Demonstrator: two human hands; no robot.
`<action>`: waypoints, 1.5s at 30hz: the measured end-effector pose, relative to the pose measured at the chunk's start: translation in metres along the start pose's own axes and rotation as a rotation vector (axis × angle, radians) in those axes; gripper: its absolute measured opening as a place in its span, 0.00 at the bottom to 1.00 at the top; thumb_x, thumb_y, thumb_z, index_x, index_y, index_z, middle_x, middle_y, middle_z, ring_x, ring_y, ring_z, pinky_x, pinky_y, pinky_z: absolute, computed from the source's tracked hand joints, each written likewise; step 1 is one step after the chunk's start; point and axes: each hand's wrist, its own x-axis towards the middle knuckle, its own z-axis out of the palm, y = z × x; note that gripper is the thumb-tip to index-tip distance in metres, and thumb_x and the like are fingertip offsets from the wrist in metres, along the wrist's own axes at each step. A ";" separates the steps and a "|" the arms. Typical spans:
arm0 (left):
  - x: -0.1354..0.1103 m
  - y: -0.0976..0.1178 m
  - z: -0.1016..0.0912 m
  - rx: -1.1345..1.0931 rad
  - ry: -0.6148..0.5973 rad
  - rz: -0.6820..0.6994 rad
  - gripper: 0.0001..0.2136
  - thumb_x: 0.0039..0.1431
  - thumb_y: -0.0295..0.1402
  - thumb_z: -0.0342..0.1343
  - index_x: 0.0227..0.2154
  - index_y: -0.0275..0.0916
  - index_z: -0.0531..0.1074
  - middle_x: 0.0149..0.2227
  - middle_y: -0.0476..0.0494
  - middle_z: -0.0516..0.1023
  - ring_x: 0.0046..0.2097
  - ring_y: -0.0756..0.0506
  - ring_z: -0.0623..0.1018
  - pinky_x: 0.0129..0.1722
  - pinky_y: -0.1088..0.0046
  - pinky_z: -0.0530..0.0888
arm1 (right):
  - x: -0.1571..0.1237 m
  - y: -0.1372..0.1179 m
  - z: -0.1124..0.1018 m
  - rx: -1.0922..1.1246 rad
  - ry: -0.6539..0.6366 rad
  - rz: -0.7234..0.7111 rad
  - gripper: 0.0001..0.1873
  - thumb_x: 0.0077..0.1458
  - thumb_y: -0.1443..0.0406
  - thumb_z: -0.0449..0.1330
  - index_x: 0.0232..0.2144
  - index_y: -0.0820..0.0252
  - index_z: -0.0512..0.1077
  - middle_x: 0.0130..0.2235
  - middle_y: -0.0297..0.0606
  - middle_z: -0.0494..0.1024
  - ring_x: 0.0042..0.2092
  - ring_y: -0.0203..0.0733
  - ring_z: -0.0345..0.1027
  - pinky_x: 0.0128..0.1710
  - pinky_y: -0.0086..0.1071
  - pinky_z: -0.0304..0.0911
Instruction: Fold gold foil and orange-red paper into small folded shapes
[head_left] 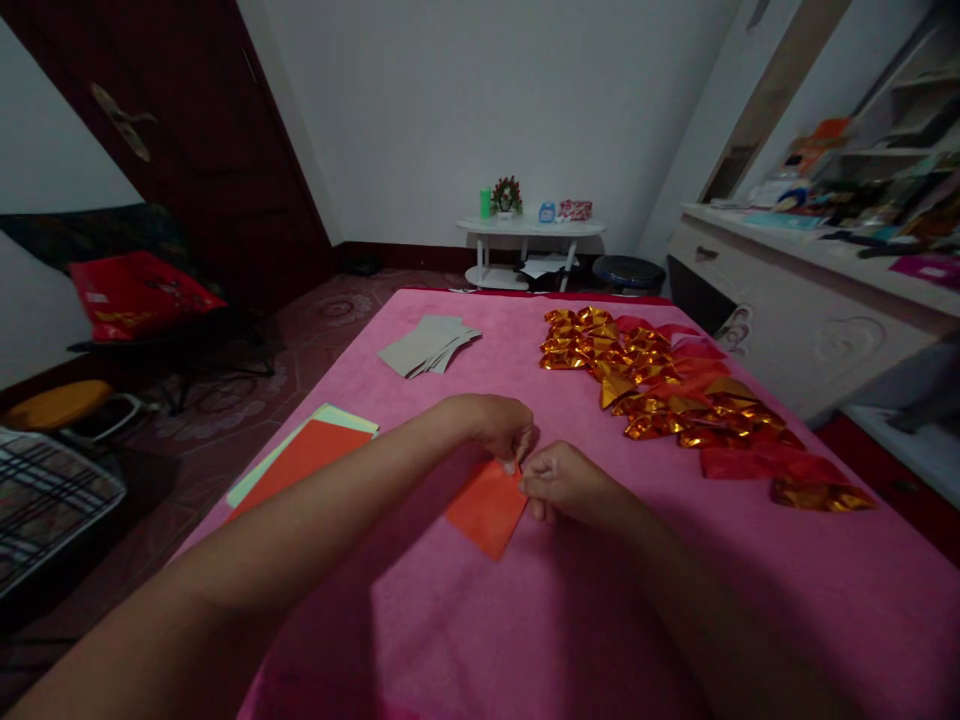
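Closely, left hand (491,425) and right hand (564,485), each pinching the orange paper (486,512); pink cloth (675,610) beneath.

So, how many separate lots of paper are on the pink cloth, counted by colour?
Grey pile: 1
Orange-red stack: 1
Single orange-red sheet, pinched by left hand and right hand: 1
Gold and red folded heap: 1
Total: 4

No legible text anywhere; gold marks on red cushion (139,295) too blurred to read.
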 end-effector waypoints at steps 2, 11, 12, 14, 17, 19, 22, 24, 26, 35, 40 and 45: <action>0.014 0.007 0.002 0.053 0.054 -0.029 0.10 0.29 0.21 0.68 0.10 0.41 0.73 0.13 0.48 0.70 0.21 0.46 0.70 0.29 0.70 0.65 | -0.002 -0.001 -0.003 -0.148 0.026 0.025 0.11 0.43 0.67 0.54 0.12 0.59 0.65 0.12 0.28 0.67 0.14 0.30 0.56 0.14 0.25 0.43; 0.026 0.014 0.011 0.174 0.255 0.038 0.10 0.35 0.18 0.62 0.13 0.39 0.71 0.17 0.46 0.72 0.25 0.45 0.72 0.30 0.71 0.63 | -0.004 -0.010 -0.008 -0.536 0.204 -0.202 0.11 0.34 0.75 0.56 0.21 0.57 0.74 0.20 0.28 0.71 0.22 0.32 0.58 0.21 0.27 0.46; 0.021 0.010 0.011 0.188 0.246 0.074 0.09 0.37 0.19 0.61 0.15 0.40 0.73 0.18 0.46 0.74 0.26 0.46 0.72 0.29 0.72 0.63 | -0.003 -0.008 -0.006 -0.545 0.181 -0.245 0.13 0.34 0.75 0.57 0.24 0.57 0.74 0.23 0.29 0.72 0.24 0.32 0.60 0.23 0.27 0.48; 0.011 0.001 0.013 0.204 0.262 0.169 0.08 0.40 0.19 0.58 0.20 0.40 0.75 0.24 0.45 0.77 0.30 0.46 0.74 0.31 0.73 0.65 | -0.002 -0.004 -0.002 -0.603 0.156 -0.300 0.12 0.36 0.73 0.59 0.27 0.56 0.75 0.27 0.29 0.73 0.28 0.34 0.62 0.26 0.27 0.50; -0.010 -0.010 0.022 0.177 0.416 0.275 0.12 0.45 0.21 0.56 0.32 0.40 0.78 0.35 0.42 0.78 0.38 0.44 0.75 0.39 0.72 0.68 | -0.004 -0.001 0.003 -0.684 0.160 -0.322 0.09 0.39 0.70 0.61 0.28 0.57 0.72 0.31 0.30 0.72 0.31 0.35 0.62 0.29 0.28 0.51; -0.028 -0.013 0.030 0.127 0.485 0.293 0.14 0.46 0.20 0.55 0.36 0.40 0.77 0.38 0.41 0.78 0.42 0.43 0.75 0.43 0.70 0.68 | -0.005 0.000 0.007 -0.707 0.175 -0.340 0.08 0.40 0.70 0.61 0.29 0.58 0.71 0.33 0.31 0.73 0.33 0.35 0.63 0.31 0.28 0.52; -0.063 -0.011 0.044 0.065 0.521 0.278 0.11 0.54 0.26 0.53 0.39 0.40 0.77 0.40 0.40 0.78 0.43 0.44 0.75 0.47 0.68 0.68 | -0.008 -0.001 0.011 -0.717 0.189 -0.359 0.10 0.41 0.70 0.61 0.30 0.58 0.69 0.35 0.33 0.73 0.35 0.36 0.63 0.35 0.29 0.54; -0.085 -0.011 0.053 0.110 0.504 0.280 0.13 0.55 0.29 0.55 0.43 0.41 0.75 0.42 0.39 0.77 0.44 0.43 0.75 0.49 0.66 0.67 | -0.010 -0.001 0.014 -0.722 0.209 -0.355 0.10 0.42 0.69 0.61 0.31 0.58 0.69 0.36 0.33 0.72 0.36 0.38 0.63 0.37 0.30 0.55; -0.101 -0.013 0.063 0.203 0.485 0.287 0.19 0.52 0.30 0.56 0.49 0.42 0.71 0.46 0.39 0.76 0.48 0.42 0.74 0.52 0.63 0.66 | -0.012 -0.002 0.016 -0.727 0.231 -0.348 0.09 0.43 0.70 0.60 0.32 0.58 0.68 0.36 0.34 0.72 0.37 0.39 0.64 0.38 0.31 0.55; -0.098 -0.019 0.081 0.484 0.541 0.340 0.14 0.61 0.28 0.48 0.47 0.41 0.72 0.43 0.37 0.77 0.47 0.44 0.74 0.49 0.64 0.68 | -0.019 -0.003 0.021 -0.743 0.278 -0.354 0.09 0.44 0.71 0.58 0.32 0.58 0.67 0.36 0.35 0.70 0.39 0.40 0.63 0.40 0.32 0.57; -0.097 -0.020 0.090 0.577 0.523 0.325 0.12 0.64 0.29 0.45 0.40 0.38 0.74 0.41 0.38 0.78 0.44 0.44 0.75 0.43 0.68 0.68 | -0.022 -0.005 0.022 -0.720 0.293 -0.335 0.09 0.44 0.72 0.58 0.31 0.58 0.67 0.35 0.36 0.70 0.38 0.41 0.63 0.40 0.32 0.57; -0.099 -0.018 0.107 0.522 0.621 0.254 0.10 0.63 0.28 0.47 0.41 0.37 0.73 0.40 0.39 0.78 0.42 0.44 0.75 0.42 0.67 0.68 | -0.025 -0.001 0.024 -0.634 0.302 -0.376 0.07 0.45 0.71 0.60 0.30 0.56 0.71 0.34 0.34 0.70 0.38 0.40 0.63 0.38 0.31 0.56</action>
